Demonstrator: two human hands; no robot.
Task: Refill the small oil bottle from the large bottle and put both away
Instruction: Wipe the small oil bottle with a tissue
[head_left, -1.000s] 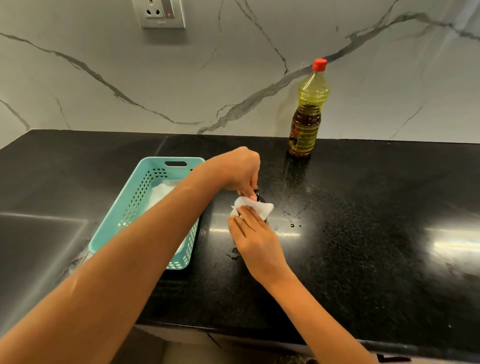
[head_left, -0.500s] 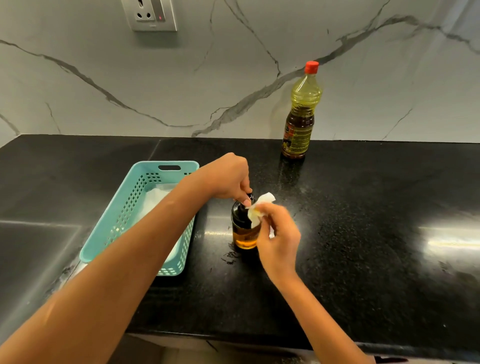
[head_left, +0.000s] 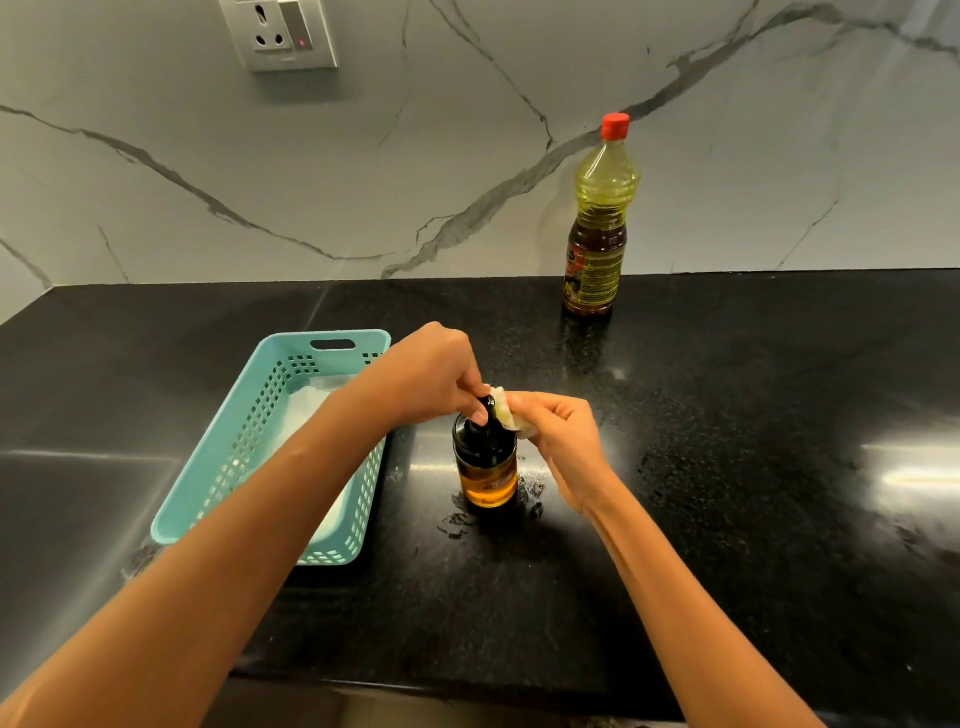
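Tissue (head_left: 511, 415) pinched in the right hand (head_left: 566, 436) touches the black top of the small bottle (head_left: 485, 467), a top the left hand (head_left: 431, 376) pinches; large bottle (head_left: 597, 223) at one o'clock; basket (head_left: 244, 431) at nine.

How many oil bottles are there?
2. The small oil bottle is under the left hand. The large bottle stands by the back wall. Part of the basket is hidden.
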